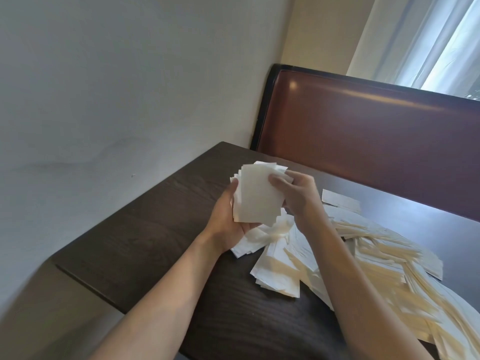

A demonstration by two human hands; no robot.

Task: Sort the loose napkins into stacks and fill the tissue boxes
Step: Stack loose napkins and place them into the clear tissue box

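A stack of white napkins (255, 194) is held upright above the dark wooden table (145, 237). My left hand (224, 222) cups the stack from below and along its left edge. My right hand (293, 193) grips its upper right side, thumb on the front napkin. Beneath and to the right, a sprawl of loose napkins (374, 255) covers the table, white and cream, overlapping one another. No tissue box is in view.
A plain wall runs along the left, close to the table's left edge. A brown padded bench back (368, 136) stands behind the table. A curtained window (428, 40) is at the top right. A lone napkin (340, 201) lies by the bench.
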